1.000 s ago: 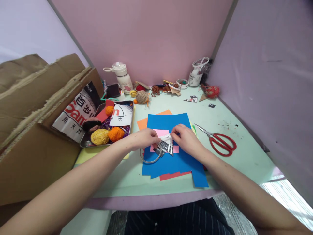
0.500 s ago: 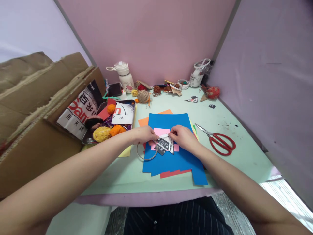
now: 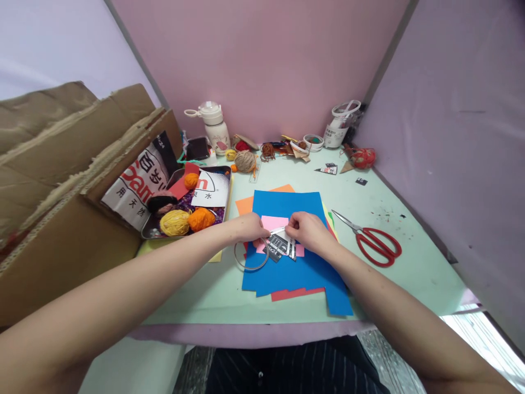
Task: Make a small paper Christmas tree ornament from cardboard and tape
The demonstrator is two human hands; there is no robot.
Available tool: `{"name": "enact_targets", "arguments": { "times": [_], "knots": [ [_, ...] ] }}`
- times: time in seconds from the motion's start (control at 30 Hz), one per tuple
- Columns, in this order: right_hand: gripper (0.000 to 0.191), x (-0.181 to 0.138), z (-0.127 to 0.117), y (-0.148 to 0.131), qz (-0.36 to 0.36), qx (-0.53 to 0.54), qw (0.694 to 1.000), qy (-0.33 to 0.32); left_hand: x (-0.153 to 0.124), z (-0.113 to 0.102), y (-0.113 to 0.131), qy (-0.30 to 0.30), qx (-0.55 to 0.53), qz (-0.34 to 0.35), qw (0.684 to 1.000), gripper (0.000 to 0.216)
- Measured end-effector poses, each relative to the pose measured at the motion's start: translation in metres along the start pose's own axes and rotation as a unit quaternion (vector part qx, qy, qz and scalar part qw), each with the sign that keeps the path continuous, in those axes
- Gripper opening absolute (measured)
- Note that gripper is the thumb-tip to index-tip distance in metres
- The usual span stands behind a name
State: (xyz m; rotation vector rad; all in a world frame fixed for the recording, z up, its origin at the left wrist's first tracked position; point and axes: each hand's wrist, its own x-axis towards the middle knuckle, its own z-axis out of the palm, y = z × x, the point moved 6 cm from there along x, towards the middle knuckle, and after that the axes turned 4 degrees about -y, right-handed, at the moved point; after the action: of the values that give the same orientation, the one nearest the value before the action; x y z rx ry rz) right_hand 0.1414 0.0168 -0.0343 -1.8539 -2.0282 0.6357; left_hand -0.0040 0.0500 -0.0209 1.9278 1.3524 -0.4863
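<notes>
the pale green table (image 3: pixel 394 257) fills the corner between pink and lilac walls. along its left side leans a big brown cardboard box (image 3: pixel 61 191), with a printed white-and-red bag (image 3: pixel 137 183) against it. just beside that sits a metal tray (image 3: pixel 184 205) holding a yellow yarn ball (image 3: pixel 174 222), an orange yarn ball (image 3: pixel 200 219) and a printed card. in the middle of the table lies a blue paper sheet (image 3: pixel 295 268), stacked over orange and red sheets whose edges peek out. a pink paper piece (image 3: pixel 274 222) rests on the blue sheet. red-handled scissors (image 3: pixel 371 239) lie to the right of the sheets, apart from them. at the back wall stand a white bottle (image 3: pixel 216 127) and a plastic jar (image 3: pixel 340 123), with a twine ball (image 3: pixel 245 161) and scraps between them.

the person's left hand (image 3: pixel 248 229) and right hand (image 3: pixel 307 231) meet over the pink piece. both pinch a small black-and-white printed scrap (image 3: pixel 282 244), fingertips closed on its upper edge from either side; the scrap lies low over the pink and blue paper. a thin wire ring (image 3: pixel 251 257) lies just below the left hand, half on the blue sheet's edge.
</notes>
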Motion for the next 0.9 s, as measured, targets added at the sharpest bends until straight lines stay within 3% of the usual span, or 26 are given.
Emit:
{"name": "enact_targets", "arguments": {
  "times": [0.27, 0.6, 0.9],
  "knots": [
    [0.008, 0.005, 0.004, 0.001, 0.008, -0.028, 0.999, -0.023, 0.000, 0.000, 0.001, -0.032, 0.012, -0.023, 0.999, 0.033],
    [0.007, 0.011, 0.002, -0.001, 0.004, -0.070, 0.996, -0.045, 0.003, 0.000, 0.003, -0.027, 0.020, -0.031, 0.999, 0.027],
    [0.010, -0.001, -0.025, 0.013, 0.037, -0.058, 0.997, 0.037, 0.007, 0.001, 0.000, -0.033, -0.005, -0.050, 0.998, 0.021]
  ]
}}
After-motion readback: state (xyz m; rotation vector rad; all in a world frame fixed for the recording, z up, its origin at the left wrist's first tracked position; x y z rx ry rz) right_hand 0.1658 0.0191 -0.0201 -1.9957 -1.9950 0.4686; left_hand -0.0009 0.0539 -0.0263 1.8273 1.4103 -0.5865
